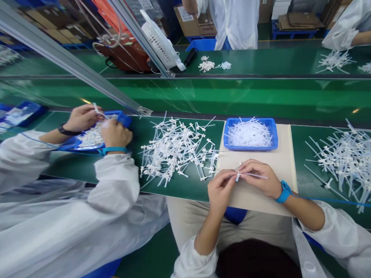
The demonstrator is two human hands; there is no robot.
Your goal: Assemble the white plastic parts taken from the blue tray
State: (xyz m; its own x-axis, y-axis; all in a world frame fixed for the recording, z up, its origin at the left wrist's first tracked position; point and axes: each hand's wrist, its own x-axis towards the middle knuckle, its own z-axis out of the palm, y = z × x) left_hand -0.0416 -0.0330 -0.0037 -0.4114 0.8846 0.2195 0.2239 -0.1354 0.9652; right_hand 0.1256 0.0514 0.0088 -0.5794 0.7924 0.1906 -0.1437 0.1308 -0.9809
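Observation:
My left hand pinches a small white plastic fitting between thumb and fingertips. From the other side my right hand, with a blue band at its wrist, pinches a thin translucent tube against that fitting. Whether the tube sits inside the fitting cannot be made out. Both hands are just above a beige board. Behind them on the board, a blue tray holds many loose translucent tubes. To the left lies a heap of white fittings with tubes attached.
Another heap of tubed fittings lies at the right. A co-worker's hands work over a blue tray on the left. A slanting metal post, a clear panel and a white fan stand beyond the bench. People work across the line.

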